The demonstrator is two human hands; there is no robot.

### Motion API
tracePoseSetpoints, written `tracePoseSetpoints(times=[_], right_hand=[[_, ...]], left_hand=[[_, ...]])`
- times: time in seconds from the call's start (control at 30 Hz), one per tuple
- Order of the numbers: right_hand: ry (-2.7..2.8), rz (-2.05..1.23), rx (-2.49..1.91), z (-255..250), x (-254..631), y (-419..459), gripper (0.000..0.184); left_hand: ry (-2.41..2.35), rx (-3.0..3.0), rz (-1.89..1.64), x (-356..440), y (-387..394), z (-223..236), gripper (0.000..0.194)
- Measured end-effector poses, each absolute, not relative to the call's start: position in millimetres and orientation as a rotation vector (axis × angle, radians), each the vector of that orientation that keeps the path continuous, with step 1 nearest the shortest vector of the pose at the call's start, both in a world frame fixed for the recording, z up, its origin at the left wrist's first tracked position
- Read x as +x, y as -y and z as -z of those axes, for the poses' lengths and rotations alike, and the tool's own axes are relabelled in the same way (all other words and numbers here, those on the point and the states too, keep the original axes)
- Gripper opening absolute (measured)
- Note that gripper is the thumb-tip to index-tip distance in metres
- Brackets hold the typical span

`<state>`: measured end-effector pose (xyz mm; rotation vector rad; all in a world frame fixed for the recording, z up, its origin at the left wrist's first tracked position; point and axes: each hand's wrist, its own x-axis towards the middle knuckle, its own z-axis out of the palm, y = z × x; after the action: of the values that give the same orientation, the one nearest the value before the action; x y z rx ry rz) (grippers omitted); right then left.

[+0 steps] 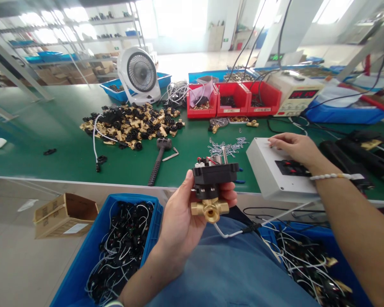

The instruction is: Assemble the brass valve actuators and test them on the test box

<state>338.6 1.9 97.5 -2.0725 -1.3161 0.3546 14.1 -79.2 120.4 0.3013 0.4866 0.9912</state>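
My left hand (179, 217) is closed around a motorized brass valve (211, 207), held up just in front of the bench edge. The valve's black actuator housing (215, 174) sits uncovered on top, with red wires and a metal pin showing. From it a white cable (227, 234) runs right to a dark connector (252, 228). My right hand (289, 147) rests over a light grey control box (265, 170). Its fingertips are pinched at the box's top far edge; what they grip there is mostly hidden. A black panel with red parts (291, 167) lies beneath that wrist.
On the green bench (67, 157) lie a dark mallet (160, 160), a hex key (171, 154), metal clips (227, 148) and piled brass valve bodies (137, 125). Behind stand a fan (141, 74), red bins (232, 100) and a power supply (296, 94). Blue crates (158, 221) flank my lap.
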Motion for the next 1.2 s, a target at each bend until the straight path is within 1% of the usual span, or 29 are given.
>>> tracePoseSetpoints(times=[0.17, 0.3, 0.47, 0.77, 0.87, 0.97, 1.03, 1.1, 1.13, 1.2], right_hand=[[1.354, -0.344, -2.056, -100, 335, 3, 0.041], [1.365, -0.344, -2.046, -100, 334, 4, 0.045], [1.354, -0.346, -2.048, -98, 336, 2, 0.04], [1.298, -0.348, -2.069, -94, 341, -3, 0.017], [1.282, -0.339, -2.076, -93, 342, -5, 0.013], [1.278, -0.329, -2.086, -92, 344, -7, 0.012], [1.286, -0.33, -2.096, -92, 344, -6, 0.011], [1.308, -0.337, -2.098, -93, 345, -5, 0.014], [1.326, -0.341, -2.095, -94, 344, -4, 0.018], [1.36, -0.349, -2.083, -95, 344, -2, 0.026]], left_hand=[[-0.457, 0.333, -0.995, 13, 80, -117, 0.064], [-0.452, 0.356, -0.994, 12, 79, -116, 0.064], [-0.437, 0.375, -0.989, 12, 79, -117, 0.064], [-0.406, 0.374, -0.992, 12, 78, -114, 0.064], [-0.402, 0.371, -0.998, 13, 78, -114, 0.063], [-0.408, 0.338, -0.996, 13, 77, -116, 0.064], [-0.386, 0.274, -0.951, 12, 77, -115, 0.071], [-0.308, 0.205, -0.877, 10, 77, -113, 0.075], [-0.255, 0.18, -0.85, 8, 78, -112, 0.071], [-0.169, 0.164, -0.829, 6, 80, -110, 0.054]])
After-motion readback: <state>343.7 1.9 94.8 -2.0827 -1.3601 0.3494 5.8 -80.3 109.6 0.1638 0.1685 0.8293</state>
